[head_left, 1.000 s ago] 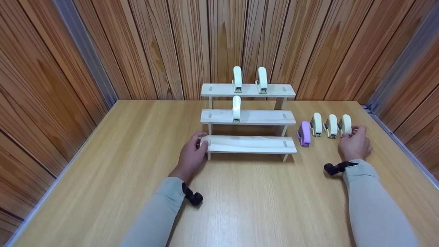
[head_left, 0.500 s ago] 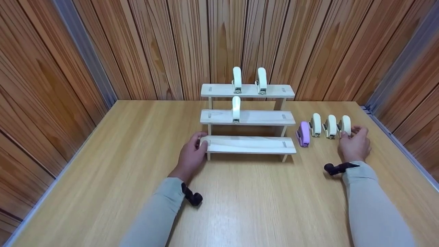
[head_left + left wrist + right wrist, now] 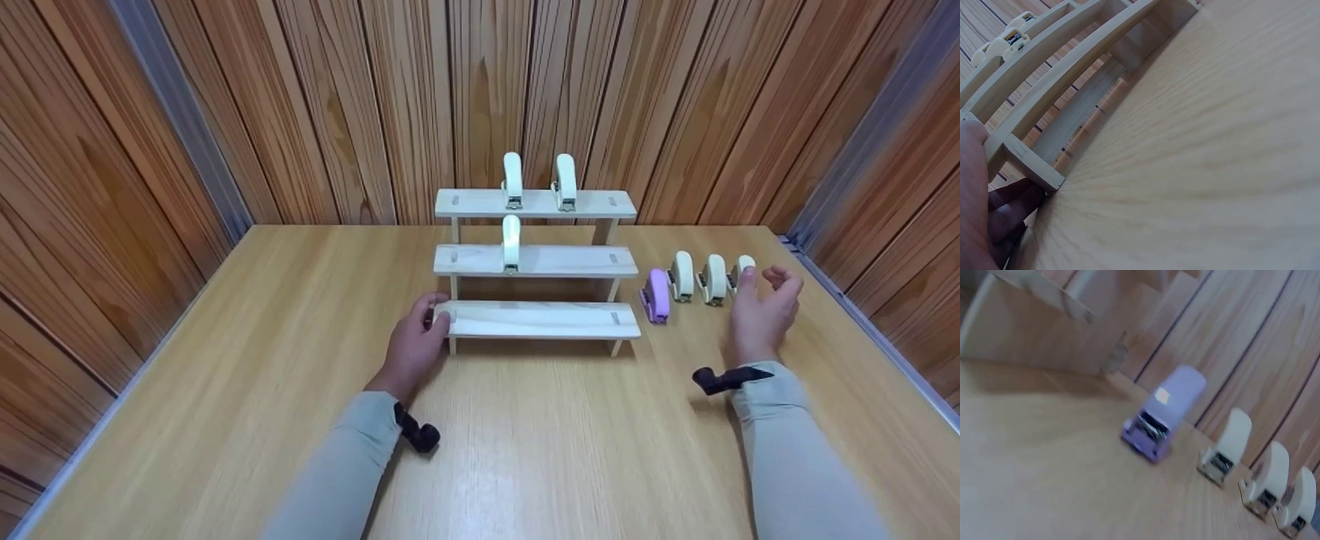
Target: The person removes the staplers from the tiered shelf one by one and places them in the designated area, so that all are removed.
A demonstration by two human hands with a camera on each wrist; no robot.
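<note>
A three-tier wooden display stand (image 3: pixel 536 321) stands on the table. My left hand (image 3: pixel 411 341) holds the left end of its lowest shelf, thumb on top; in the left wrist view the fingers (image 3: pixel 1013 211) reach behind the stand's leg. Two cream staplers (image 3: pixel 512 180) sit upright on the top shelf and one cream stapler (image 3: pixel 511 244) on the middle shelf. To the right of the stand are a purple stapler (image 3: pixel 657 296) and three cream staplers (image 3: pixel 681 277) in a row. My right hand (image 3: pixel 761 319) has its fingers apart, holds nothing, and partly covers the rightmost stapler (image 3: pixel 744 264).
The wooden table (image 3: pixel 525 442) carries the stand near its back edge. Behind it rises a wood-panelled wall (image 3: pixel 330 112), with panelled walls at both sides too. Each wrist wears a small black camera (image 3: pixel 420 436).
My right hand has let go of the rightmost cream stapler and drawn slightly back and left, fingers spreading. My left hand stays on the stand. The head view has shifted slightly.
</note>
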